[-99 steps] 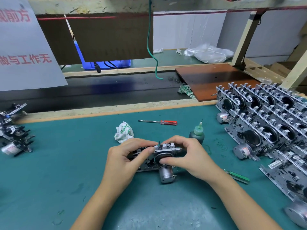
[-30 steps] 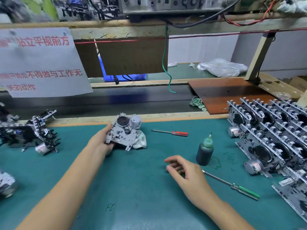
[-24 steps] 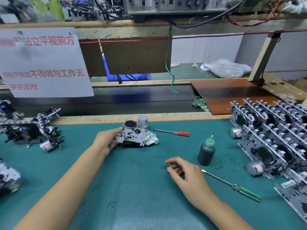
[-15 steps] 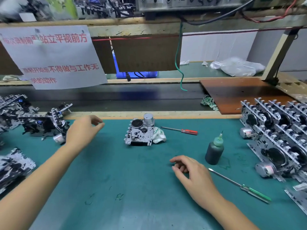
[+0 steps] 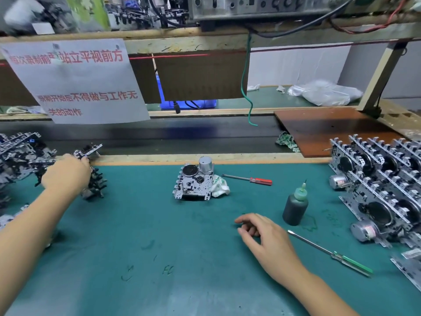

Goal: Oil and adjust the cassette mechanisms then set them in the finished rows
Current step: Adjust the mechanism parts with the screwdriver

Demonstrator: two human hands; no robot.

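Cassette mechanisms [image 5: 13, 160] lie heaped at the far left of the green mat [image 5: 159, 258], and the left hand [image 5: 66, 176] reaches onto the nearest one of that heap [image 5: 94, 183], fingers curled over its frame — whether they actually clamp it I cannot tell. Well to the right of that hand one mechanism [image 5: 194, 182] lies flat and alone, touching a crumpled rag [image 5: 219, 187], with a red screwdriver [image 5: 249, 179] just beyond. The right hand [image 5: 266, 240] rests on the mat, fingers loosely curled and holding nothing — an oil bottle [image 5: 295, 207] and a green screwdriver [image 5: 330, 253] lie just to its right, the finished rows [image 5: 382, 179] further right.
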